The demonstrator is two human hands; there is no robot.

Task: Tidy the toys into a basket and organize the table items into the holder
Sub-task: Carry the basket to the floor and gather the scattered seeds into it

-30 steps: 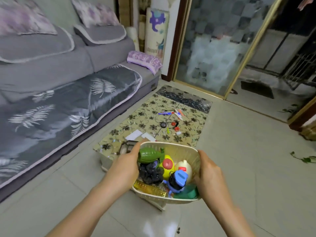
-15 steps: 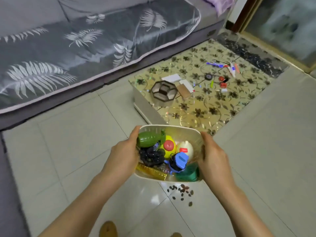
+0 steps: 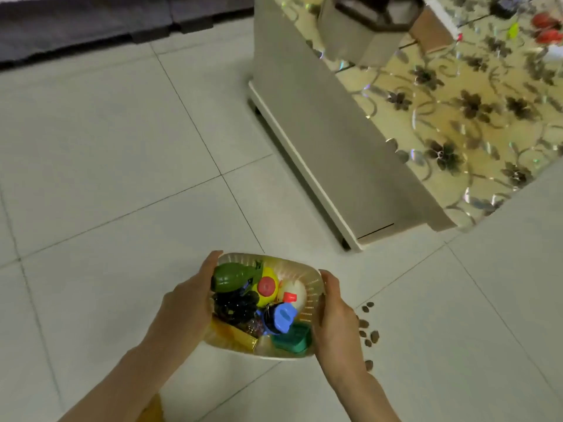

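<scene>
A cream plastic basket (image 3: 312, 295) full of toys hangs low over the tiled floor. My left hand (image 3: 185, 306) grips its left side and my right hand (image 3: 335, 318) grips its right side. Inside lie a green grenade toy (image 3: 231, 277), a yellow toy with a red cap (image 3: 266, 286), a white toy, a blue figure (image 3: 281, 319), a dark bunch, a gold bar and a green block (image 3: 292, 341). On the low table (image 3: 335, 153) at the upper right stands a hexagonal holder (image 3: 365, 22), with small items (image 3: 545, 28) lying beyond it.
Several small brown seeds (image 3: 367, 328) are scattered on the floor right of the basket. The dark sofa base (image 3: 91, 28) runs along the top left. Pale floor tiles fill the left and the middle.
The view has tilted down and come closer to the table's corner. The basket has moved lower, still held by both hands.
</scene>
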